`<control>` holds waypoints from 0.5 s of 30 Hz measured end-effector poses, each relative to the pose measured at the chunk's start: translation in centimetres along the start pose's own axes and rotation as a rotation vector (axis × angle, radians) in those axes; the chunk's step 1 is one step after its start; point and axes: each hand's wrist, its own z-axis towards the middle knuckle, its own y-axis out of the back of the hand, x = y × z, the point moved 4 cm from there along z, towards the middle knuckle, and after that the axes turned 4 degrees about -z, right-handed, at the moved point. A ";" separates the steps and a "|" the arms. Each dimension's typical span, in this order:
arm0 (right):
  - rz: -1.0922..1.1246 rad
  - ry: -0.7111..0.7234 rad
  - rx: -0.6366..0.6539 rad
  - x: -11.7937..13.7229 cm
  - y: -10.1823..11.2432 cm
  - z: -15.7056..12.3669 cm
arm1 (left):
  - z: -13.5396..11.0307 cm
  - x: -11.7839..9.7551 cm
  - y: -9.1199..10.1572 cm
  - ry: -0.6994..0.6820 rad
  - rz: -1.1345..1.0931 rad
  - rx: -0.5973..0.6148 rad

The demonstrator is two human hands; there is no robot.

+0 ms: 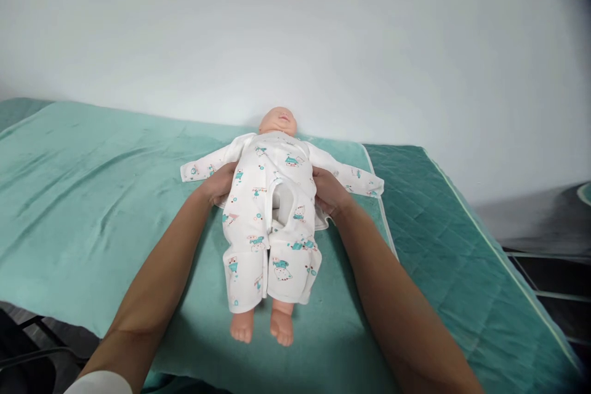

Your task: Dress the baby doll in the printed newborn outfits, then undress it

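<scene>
A baby doll (279, 120) lies on its back, head toward the wall and bare feet toward me. It wears a white printed long-sleeved top (344, 171) and matching split-crotch trousers (249, 221), with an oval opening between the legs. Both sleeves are spread outward. My left hand (222, 183) is closed at the left side of the doll's waist, its fingertips tucked behind the cloth. At the opposite side my right hand (329, 189) grips the clothing with curled fingers, partly hidden by the fabric. A loose flap of the top shows below my right hand.
Under the doll is a light green cover (115, 197) with some wrinkles at the left. A darker quilted green cover (438, 246) lies to the right. A white wall (295, 37) rises behind. Dark shelf-like bars (554, 277) stand at the right; a black chair-like frame (28, 345) is lower left.
</scene>
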 end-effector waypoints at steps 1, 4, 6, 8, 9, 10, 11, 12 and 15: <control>0.008 0.003 -0.003 0.0 -0.1 0.0 | -0.1 0.0 -0.1 0.004 -0.046 -0.017; 0.011 0.027 -0.010 0.1 -0.4 -0.1 | 0.0 0.3 -0.2 0.026 -0.163 -0.049; -0.013 0.052 -0.010 0.1 -0.4 -0.2 | 0.2 0.6 -0.1 0.049 -0.205 -0.067; -0.056 0.088 0.004 0.1 -0.2 -0.1 | 0.4 0.8 0.1 0.054 -0.222 -0.076; -0.081 0.107 0.017 0.1 -0.1 -0.1 | 0.5 0.9 0.1 0.051 -0.226 -0.074; -0.107 0.126 0.032 0.2 0.0 -0.1 | 0.6 0.9 0.1 0.047 -0.225 -0.070; -0.132 0.146 0.045 0.2 0.1 0.0 | 0.6 0.9 0.1 0.035 -0.218 -0.069; -0.158 0.165 0.054 0.2 0.2 0.0 | 0.6 0.8 0.0 0.016 -0.207 -0.074; -0.214 0.207 0.061 0.4 0.2 0.0 | 0.6 0.7 -0.2 -0.045 -0.170 -0.104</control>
